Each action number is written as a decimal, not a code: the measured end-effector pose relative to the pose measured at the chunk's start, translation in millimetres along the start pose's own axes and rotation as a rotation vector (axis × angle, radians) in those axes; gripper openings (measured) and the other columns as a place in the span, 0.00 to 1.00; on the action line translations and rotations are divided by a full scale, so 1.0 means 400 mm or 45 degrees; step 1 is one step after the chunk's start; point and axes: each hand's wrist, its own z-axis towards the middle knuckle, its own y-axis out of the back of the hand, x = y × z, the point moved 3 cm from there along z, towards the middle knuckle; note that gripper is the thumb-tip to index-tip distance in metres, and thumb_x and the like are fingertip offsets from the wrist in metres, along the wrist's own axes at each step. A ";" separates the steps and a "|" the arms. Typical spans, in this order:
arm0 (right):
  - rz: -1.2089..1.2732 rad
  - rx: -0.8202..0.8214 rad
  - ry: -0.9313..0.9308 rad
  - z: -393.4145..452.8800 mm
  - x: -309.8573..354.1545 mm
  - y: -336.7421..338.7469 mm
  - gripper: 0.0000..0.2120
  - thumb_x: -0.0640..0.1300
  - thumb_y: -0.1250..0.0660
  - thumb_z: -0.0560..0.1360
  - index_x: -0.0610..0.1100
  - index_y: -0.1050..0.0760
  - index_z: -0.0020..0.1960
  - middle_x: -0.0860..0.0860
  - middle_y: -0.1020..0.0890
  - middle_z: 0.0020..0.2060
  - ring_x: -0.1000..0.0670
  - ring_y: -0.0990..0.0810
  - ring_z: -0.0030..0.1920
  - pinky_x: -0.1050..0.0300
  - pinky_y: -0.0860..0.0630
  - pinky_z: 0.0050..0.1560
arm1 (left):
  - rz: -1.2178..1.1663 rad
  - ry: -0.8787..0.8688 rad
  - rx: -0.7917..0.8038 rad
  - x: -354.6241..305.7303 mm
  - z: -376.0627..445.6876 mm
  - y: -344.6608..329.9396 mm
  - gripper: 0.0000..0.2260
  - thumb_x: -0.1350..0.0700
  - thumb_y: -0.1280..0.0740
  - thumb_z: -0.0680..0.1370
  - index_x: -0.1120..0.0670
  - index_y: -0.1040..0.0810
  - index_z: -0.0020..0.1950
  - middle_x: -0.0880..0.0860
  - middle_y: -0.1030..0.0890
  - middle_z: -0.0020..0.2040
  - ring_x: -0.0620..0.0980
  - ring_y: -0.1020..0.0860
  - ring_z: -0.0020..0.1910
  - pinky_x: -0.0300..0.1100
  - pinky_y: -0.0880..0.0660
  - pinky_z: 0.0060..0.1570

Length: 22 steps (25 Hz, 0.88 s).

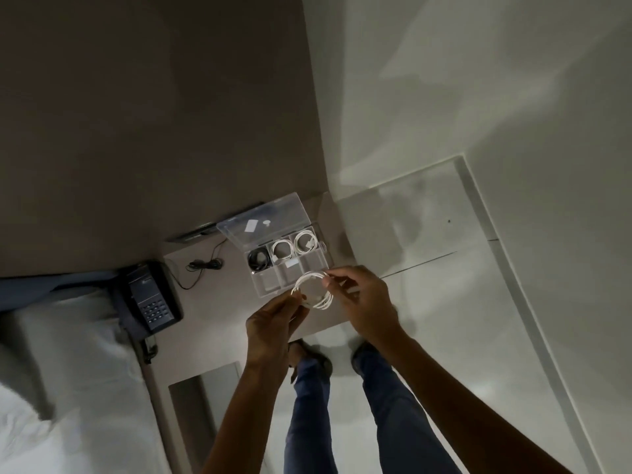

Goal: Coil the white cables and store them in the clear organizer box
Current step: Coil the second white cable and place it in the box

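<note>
A white cable point(316, 290), wound into a loop, hangs between both hands just in front of the clear organizer box point(270, 285). My left hand point(273, 319) pinches the loop's lower left side. My right hand point(359, 295) pinches its upper right side. The box stands open on the small table point(212, 316), its lid point(263, 220) tilted back. Two coiled white cables point(282, 249) point(305, 241) lie in back compartments, and a black coiled cable point(259, 258) sits in the left one. The front compartments look mostly bare.
A dark desk phone point(150, 295) sits at the table's left, with a thin black cord point(201, 266) trailing behind it. A bed with white linen point(61, 371) lies to the left. Pale floor point(444, 251) spreads right of the table; my legs stand below.
</note>
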 end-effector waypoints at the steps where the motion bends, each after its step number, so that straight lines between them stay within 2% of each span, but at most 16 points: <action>1: -0.014 0.026 -0.010 0.044 -0.052 -0.030 0.10 0.42 0.26 0.82 0.38 0.15 0.61 0.44 0.11 0.51 0.50 0.13 0.48 0.70 0.19 0.48 | -0.029 0.025 -0.020 0.031 0.076 0.007 0.14 0.67 0.31 0.82 0.71 0.20 0.66 0.70 0.16 0.63 0.67 0.17 0.65 0.57 0.22 0.70; 5: -0.024 0.057 -0.095 0.194 -0.210 -0.140 0.12 0.44 0.24 0.80 0.40 0.14 0.61 0.46 0.10 0.51 0.52 0.12 0.49 0.69 0.18 0.52 | -0.101 0.093 -0.065 0.122 0.324 0.011 0.15 0.67 0.30 0.82 0.73 0.21 0.67 0.70 0.16 0.64 0.66 0.17 0.65 0.53 0.20 0.65; 7: -0.090 0.022 -0.159 0.259 -0.284 -0.184 0.12 0.46 0.23 0.79 0.42 0.14 0.60 0.49 0.09 0.50 0.55 0.13 0.46 0.75 0.22 0.48 | -0.135 0.072 -0.086 0.165 0.422 0.003 0.15 0.68 0.30 0.82 0.74 0.21 0.67 0.70 0.16 0.61 0.65 0.16 0.62 0.57 0.20 0.68; 9: -0.172 0.004 -0.216 0.313 -0.351 -0.210 0.12 0.48 0.23 0.79 0.44 0.13 0.59 0.51 0.10 0.49 0.55 0.14 0.45 0.77 0.27 0.45 | -0.138 0.045 -0.088 0.192 0.494 -0.017 0.10 0.71 0.28 0.80 0.72 0.18 0.60 0.66 0.13 0.53 0.60 0.13 0.52 0.58 0.19 0.66; 10: -0.222 -0.012 -0.224 0.330 -0.375 -0.220 0.11 0.49 0.23 0.79 0.44 0.13 0.58 0.51 0.10 0.48 0.55 0.15 0.45 0.76 0.29 0.45 | -0.139 0.020 -0.071 0.199 0.518 -0.022 0.06 0.72 0.27 0.77 0.68 0.15 0.53 0.61 0.11 0.47 0.56 0.12 0.45 0.57 0.17 0.62; 12: -0.303 -0.060 -0.194 0.346 -0.407 -0.229 0.10 0.49 0.23 0.79 0.43 0.13 0.56 0.50 0.10 0.47 0.52 0.14 0.44 0.74 0.29 0.45 | -0.134 -0.081 -0.043 0.211 0.550 -0.029 0.07 0.69 0.24 0.70 0.58 0.11 0.41 0.55 0.10 0.40 0.49 0.11 0.38 0.50 0.13 0.50; 14: -0.339 -0.097 -0.151 0.344 -0.425 -0.236 0.08 0.47 0.24 0.80 0.41 0.13 0.52 0.47 0.09 0.44 0.50 0.13 0.43 0.66 0.22 0.47 | -0.028 -0.197 -0.068 0.224 0.569 -0.038 0.06 0.70 0.24 0.73 0.62 0.12 0.45 0.59 0.11 0.43 0.50 0.11 0.38 0.49 0.12 0.46; 15: -0.341 -0.113 -0.131 0.342 -0.431 -0.237 0.08 0.46 0.24 0.80 0.41 0.13 0.51 0.47 0.09 0.43 0.50 0.13 0.42 0.63 0.19 0.48 | 0.048 -0.271 -0.111 0.232 0.581 -0.041 0.05 0.72 0.24 0.75 0.65 0.14 0.49 0.61 0.12 0.46 0.53 0.11 0.40 0.51 0.12 0.49; 18: -0.265 -0.140 -0.063 0.333 -0.439 -0.239 0.07 0.43 0.23 0.79 0.39 0.14 0.48 0.46 0.10 0.40 0.50 0.13 0.40 0.68 0.21 0.46 | 0.343 -0.443 -0.192 0.250 0.612 -0.039 0.05 0.68 0.22 0.76 0.66 0.14 0.51 0.62 0.12 0.50 0.60 0.12 0.48 0.56 0.16 0.60; 19: -0.254 -0.145 -0.021 0.334 -0.436 -0.239 0.07 0.42 0.22 0.79 0.38 0.15 0.48 0.45 0.11 0.40 0.49 0.13 0.39 0.66 0.20 0.45 | 0.471 -0.485 -0.195 0.253 0.616 -0.036 0.06 0.65 0.21 0.77 0.64 0.13 0.51 0.61 0.12 0.50 0.59 0.12 0.50 0.55 0.15 0.59; 20: -0.270 -0.146 0.040 0.336 -0.433 -0.239 0.07 0.41 0.22 0.79 0.38 0.16 0.47 0.45 0.11 0.39 0.48 0.13 0.38 0.62 0.18 0.44 | 0.609 -0.541 -0.204 0.252 0.614 -0.032 0.06 0.61 0.21 0.77 0.63 0.13 0.51 0.57 0.13 0.49 0.53 0.13 0.50 0.50 0.15 0.57; 21: -0.304 -0.136 0.101 0.338 -0.430 -0.241 0.07 0.40 0.22 0.79 0.37 0.16 0.46 0.44 0.12 0.38 0.47 0.14 0.38 0.59 0.17 0.44 | 0.713 -0.614 -0.227 0.249 0.609 -0.027 0.08 0.59 0.20 0.77 0.62 0.13 0.51 0.52 0.15 0.48 0.44 0.15 0.49 0.41 0.16 0.54; 22: -0.345 -0.110 0.143 0.340 -0.426 -0.245 0.07 0.39 0.23 0.79 0.37 0.17 0.45 0.44 0.13 0.38 0.47 0.15 0.37 0.56 0.16 0.43 | 0.783 -0.689 -0.236 0.247 0.605 -0.022 0.09 0.58 0.20 0.77 0.63 0.13 0.51 0.48 0.18 0.47 0.39 0.17 0.47 0.33 0.18 0.51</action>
